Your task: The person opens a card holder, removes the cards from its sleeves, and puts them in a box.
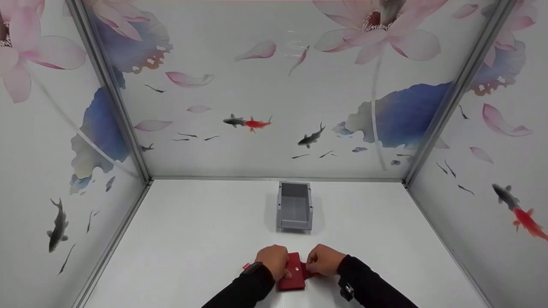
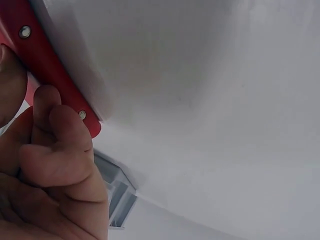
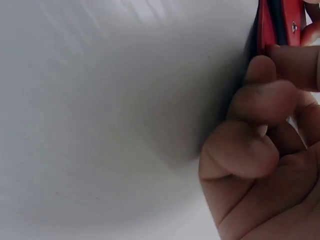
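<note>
A red wallet (image 1: 295,278) with a metal snap stands out against the white tabletop, low in the head view. My left hand (image 1: 273,261) grips its left side, thumb over the front face. On the other side my right hand (image 1: 326,259) pinches a darker red flap (image 1: 305,269) that sticks out from the wallet's right edge. Two metal snaps show along the red edge (image 2: 55,75) in the left wrist view, close to the curled fingers (image 2: 70,130). In the right wrist view a dark gap runs between the wallet's red layers (image 3: 294,15), and fingers hide the lower part.
A grey plastic bin (image 1: 294,225) stands beyond the hands, near the back wall. White panels (image 1: 257,85) printed with flowers and fish enclose the white table (image 1: 205,239) at the back and both sides, joined by grey metal posts (image 1: 115,98).
</note>
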`<state>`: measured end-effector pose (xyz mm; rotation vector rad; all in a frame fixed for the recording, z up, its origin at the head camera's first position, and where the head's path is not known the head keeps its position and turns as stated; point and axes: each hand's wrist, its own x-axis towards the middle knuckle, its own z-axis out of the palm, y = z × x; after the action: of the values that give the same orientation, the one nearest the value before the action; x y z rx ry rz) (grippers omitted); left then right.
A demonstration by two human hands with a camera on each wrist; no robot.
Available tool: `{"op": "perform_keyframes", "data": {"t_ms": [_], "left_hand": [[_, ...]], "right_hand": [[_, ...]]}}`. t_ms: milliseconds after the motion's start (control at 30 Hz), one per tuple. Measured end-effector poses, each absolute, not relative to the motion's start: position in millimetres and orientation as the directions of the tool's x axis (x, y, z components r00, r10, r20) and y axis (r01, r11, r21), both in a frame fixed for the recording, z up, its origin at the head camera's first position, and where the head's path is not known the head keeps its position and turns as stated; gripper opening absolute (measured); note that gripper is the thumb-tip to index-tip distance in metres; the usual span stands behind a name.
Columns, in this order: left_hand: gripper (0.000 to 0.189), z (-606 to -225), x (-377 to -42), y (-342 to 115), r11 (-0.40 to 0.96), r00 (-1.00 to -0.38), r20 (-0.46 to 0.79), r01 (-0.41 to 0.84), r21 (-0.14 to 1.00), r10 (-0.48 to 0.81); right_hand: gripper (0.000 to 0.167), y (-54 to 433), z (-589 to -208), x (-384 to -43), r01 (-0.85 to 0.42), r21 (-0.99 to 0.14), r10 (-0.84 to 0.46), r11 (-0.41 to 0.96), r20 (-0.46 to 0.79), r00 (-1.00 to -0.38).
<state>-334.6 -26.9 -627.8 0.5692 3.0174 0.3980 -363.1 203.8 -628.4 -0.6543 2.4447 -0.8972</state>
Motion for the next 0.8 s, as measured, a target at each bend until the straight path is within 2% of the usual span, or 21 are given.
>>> {"op": "perform_keyframes", "data": {"t_ms": [233, 400, 567, 800], "left_hand": [[0.054, -624.3, -332.1, -27.4, 0.898, -0.93, 0.001, 0.354, 0.262, 0.367], [0.05, -616.9, -329.5, -24.0, 0.913, -0.926, -0.025, 0.367, 0.178, 0.377], [0.07, -614.8, -326.1, -13.1, 0.915, -0.916, -0.049, 0.392, 0.09, 0.397], [0.09, -612.1, -319.8, 1.2, 0.849, -0.847, -0.047, 0.529, 0.016, 0.529]], "right_hand": [[0.01, 197.9, -623.7, -362.8, -0.312, -0.646, -0.586, 0.696, -0.26, -0.768], [0.01, 195.9, -626.6, -359.6, -0.343, -0.639, -0.594, 0.689, -0.225, -0.773], [0.01, 197.0, -627.6, -359.1, -0.353, -0.651, -0.605, 0.672, -0.207, -0.769], [0.009, 199.7, -623.7, -357.8, -0.33, -0.666, -0.601, 0.669, -0.222, -0.768]]}}
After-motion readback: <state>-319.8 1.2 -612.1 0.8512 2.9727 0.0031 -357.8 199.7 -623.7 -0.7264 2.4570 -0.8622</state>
